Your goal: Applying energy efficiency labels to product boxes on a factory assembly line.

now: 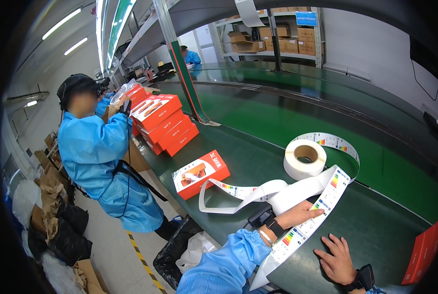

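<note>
Left hand [300,214] pinches the strip [328,197], its tail reaching the near edge of the table [376,220]! Right hand [339,259] rests fingers spread, open room between it and the box [427,251]; roll [297,168] by the far edge.

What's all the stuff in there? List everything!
Bench: one, dark green, in front
Label roll: one, white, on bench
Label strip: one, white with coloured bars, trailing from the roll
Single box: one, red, mid-bench
Stacked boxes: several, red, bench's far left
Edge box: one, red, far right
Belt: one, green, beyond bench
Co-workers: at least two, blue clothing, left and back
Cartons: several, brown, back shelf
Bin bag: one, black, beside bench
Ceiling lights: several, white, upper left
Left grip: one, blue-sleeved, touching label strip
Right grip: one, blue-sleeved, spread on bench
</note>
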